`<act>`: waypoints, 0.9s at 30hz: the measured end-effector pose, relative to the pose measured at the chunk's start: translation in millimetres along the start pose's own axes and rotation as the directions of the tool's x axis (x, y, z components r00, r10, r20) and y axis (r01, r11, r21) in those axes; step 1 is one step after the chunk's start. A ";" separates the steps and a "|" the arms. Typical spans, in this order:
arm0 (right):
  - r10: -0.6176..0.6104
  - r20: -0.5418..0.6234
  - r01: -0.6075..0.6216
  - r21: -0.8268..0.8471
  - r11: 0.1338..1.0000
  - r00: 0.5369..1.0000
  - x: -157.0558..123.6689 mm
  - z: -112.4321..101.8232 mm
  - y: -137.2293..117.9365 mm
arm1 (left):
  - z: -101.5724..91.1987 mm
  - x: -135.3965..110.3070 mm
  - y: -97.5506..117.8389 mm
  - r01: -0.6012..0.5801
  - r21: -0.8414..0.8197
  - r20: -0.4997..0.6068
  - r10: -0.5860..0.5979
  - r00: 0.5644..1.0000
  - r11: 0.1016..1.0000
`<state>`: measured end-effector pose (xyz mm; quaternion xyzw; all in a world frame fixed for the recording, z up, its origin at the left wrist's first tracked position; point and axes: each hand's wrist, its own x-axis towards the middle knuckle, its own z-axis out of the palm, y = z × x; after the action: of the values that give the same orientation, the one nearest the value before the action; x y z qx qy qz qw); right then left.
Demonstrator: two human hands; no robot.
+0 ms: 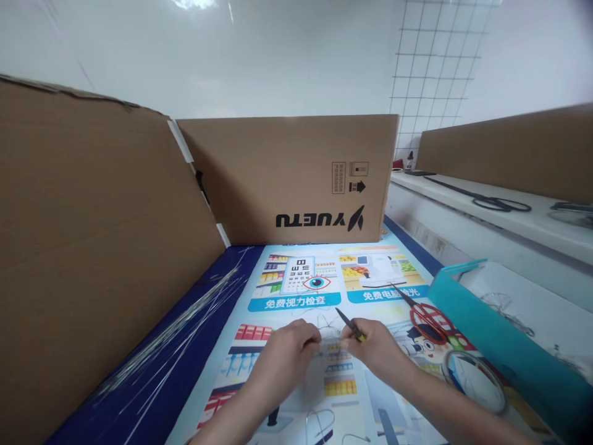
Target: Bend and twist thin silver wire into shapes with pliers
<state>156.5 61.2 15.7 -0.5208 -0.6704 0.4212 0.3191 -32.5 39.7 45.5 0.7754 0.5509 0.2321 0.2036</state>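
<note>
At lower centre, the left hand (291, 347) pinches thin wire (329, 326) and the right hand (373, 346) grips a pointed tool (347, 322).

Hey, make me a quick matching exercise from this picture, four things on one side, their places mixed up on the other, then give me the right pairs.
Things:
1. Pointed tool
2. Red-handled scissors
3. Bundle of thin strands
4. Black-handled scissors

Places:
A. On the white ledge
B. On the dark blue strip
C. In the right hand
D. On the printed sheet, beside the teal-sided tray

Right pairs: 1-C, 2-D, 3-B, 4-A
</note>
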 end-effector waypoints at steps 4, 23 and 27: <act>0.053 0.012 -0.054 0.205 0.977 0.999 -1.5 1.1 -4.0 | 6.5 3.1 -3.7 0.096 -0.218 -0.006 -0.099 0.995 0.971; 0.117 0.120 -0.167 0.635 0.754 0.986 -6.5 11.0 5.1 | 32.3 3.7 -6.3 0.248 -0.808 0.178 -0.180 0.967 0.535; 0.127 0.096 -0.159 0.677 0.719 0.987 -7.3 15.6 7.5 | 35.7 2.7 -5.2 0.240 -0.842 0.179 -0.170 0.969 0.484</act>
<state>148.0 51.2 2.2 -0.4084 -0.4335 0.6721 0.4399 -14.9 41.8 14.0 0.5095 0.4444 0.4199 0.6055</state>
